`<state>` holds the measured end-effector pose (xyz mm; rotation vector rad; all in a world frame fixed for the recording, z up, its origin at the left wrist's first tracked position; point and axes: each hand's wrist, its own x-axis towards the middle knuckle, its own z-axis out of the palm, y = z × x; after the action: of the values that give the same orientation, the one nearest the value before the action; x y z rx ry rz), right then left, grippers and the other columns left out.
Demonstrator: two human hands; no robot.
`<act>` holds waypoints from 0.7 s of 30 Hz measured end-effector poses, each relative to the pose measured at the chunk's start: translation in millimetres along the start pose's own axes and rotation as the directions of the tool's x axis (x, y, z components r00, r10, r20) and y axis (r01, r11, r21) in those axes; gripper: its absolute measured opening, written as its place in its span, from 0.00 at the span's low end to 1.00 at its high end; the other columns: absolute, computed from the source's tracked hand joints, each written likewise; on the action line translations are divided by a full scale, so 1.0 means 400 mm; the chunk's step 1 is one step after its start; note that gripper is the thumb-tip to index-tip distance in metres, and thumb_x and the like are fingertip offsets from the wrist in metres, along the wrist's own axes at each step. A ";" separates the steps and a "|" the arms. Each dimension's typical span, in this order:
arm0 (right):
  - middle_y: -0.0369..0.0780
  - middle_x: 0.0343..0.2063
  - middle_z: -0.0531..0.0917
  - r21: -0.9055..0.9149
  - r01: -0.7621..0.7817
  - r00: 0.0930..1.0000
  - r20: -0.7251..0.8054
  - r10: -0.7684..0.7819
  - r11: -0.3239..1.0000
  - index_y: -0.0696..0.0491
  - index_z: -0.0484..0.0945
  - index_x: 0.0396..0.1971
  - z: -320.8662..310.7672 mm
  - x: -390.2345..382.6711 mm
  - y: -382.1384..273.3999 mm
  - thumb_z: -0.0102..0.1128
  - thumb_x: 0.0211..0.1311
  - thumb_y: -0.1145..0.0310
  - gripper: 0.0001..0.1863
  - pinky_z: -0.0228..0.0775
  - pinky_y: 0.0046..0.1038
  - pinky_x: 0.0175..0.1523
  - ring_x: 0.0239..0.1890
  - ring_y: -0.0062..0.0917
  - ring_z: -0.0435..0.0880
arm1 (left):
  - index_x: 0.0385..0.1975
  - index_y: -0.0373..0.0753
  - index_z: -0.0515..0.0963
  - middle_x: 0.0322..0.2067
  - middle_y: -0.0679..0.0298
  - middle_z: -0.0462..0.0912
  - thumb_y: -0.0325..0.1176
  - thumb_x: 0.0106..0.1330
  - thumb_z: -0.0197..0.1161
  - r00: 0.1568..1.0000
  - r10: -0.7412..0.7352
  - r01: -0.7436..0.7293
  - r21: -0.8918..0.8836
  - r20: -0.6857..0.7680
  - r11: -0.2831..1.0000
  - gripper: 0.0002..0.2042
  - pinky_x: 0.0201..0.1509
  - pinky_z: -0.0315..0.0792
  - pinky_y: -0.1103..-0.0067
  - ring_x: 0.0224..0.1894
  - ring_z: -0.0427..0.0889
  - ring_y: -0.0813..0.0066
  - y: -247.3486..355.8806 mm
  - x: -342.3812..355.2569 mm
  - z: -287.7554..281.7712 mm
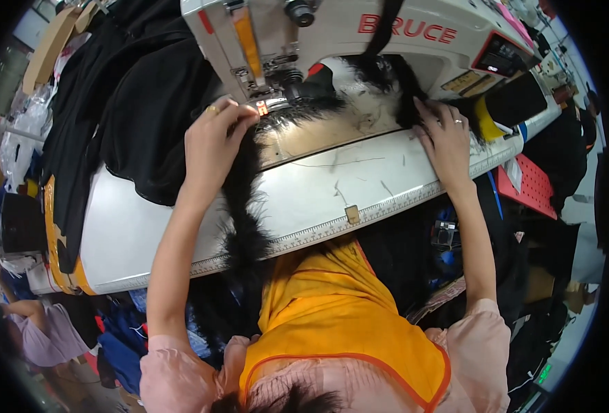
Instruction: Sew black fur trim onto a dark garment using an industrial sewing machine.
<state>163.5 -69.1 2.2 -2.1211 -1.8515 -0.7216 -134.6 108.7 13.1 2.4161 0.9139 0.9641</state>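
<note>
A white sewing machine (325,27) stands at top centre, with its metal needle assembly (263,89) over a brass-coloured plate (297,144). My left hand (211,141) pinches black furry trim (242,227) just left of the presser foot; the trim hangs down over the table's front edge. At the machine's right, my right hand (442,134) has its bent fingers closed on more of the furry trim (404,93). Loose dark fibres lie on the plate and white table (132,234). Black cloth (153,110) is heaped left of my left hand.
A printed ruler runs along the table's front edge. A red perforated board (525,186) is at the right. A co-worker in lilac (46,330) appears at lower left, near blue cloth (119,344). A cardboard piece (46,48) lies at upper left. My yellow apron (332,310) is below.
</note>
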 end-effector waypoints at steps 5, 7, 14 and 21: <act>0.37 0.40 0.78 0.417 0.233 0.972 -0.066 -0.226 0.878 0.46 0.79 0.44 -0.009 0.090 -0.152 0.58 0.53 0.69 0.15 0.67 0.32 0.45 0.41 0.33 0.77 | 0.21 0.35 0.73 0.23 0.61 0.73 0.32 0.53 0.65 0.996 0.087 -0.082 0.304 -0.003 0.949 0.09 0.28 0.70 0.73 0.27 0.77 0.66 -0.065 0.027 0.015; 0.38 0.40 0.78 0.659 0.152 0.970 0.041 -0.238 0.737 0.46 0.80 0.42 0.032 0.142 -0.209 0.58 0.55 0.68 0.13 0.70 0.32 0.39 0.36 0.34 0.79 | 0.21 0.35 0.72 0.22 0.62 0.72 0.32 0.52 0.66 0.994 0.106 -0.100 0.283 -0.005 0.954 0.10 0.28 0.70 0.72 0.26 0.76 0.65 -0.075 0.025 0.027; 0.40 0.30 0.78 0.725 -0.074 0.988 0.146 -0.048 0.685 0.56 0.75 0.30 0.154 0.236 -0.294 0.58 0.47 0.68 0.10 0.69 0.35 0.34 0.32 0.37 0.78 | 0.22 0.35 0.71 0.26 0.64 0.73 0.29 0.51 0.66 0.980 0.197 -0.187 0.232 -0.018 0.954 0.10 0.29 0.72 0.73 0.29 0.77 0.67 -0.075 0.026 0.033; 0.40 0.22 0.82 0.731 -0.038 0.978 0.167 -0.125 0.682 0.51 0.83 0.34 0.176 0.237 -0.291 0.61 0.56 0.57 0.14 0.70 0.25 0.32 0.25 0.25 0.81 | 0.20 0.35 0.72 0.26 0.65 0.74 0.29 0.51 0.66 0.986 0.166 -0.160 0.223 -0.006 0.961 0.09 0.29 0.72 0.74 0.29 0.77 0.68 -0.084 0.024 0.023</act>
<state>72.1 66.4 -26.1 -1.6355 -1.8461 0.2582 -137.1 138.2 -7.4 2.7097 0.8836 0.9987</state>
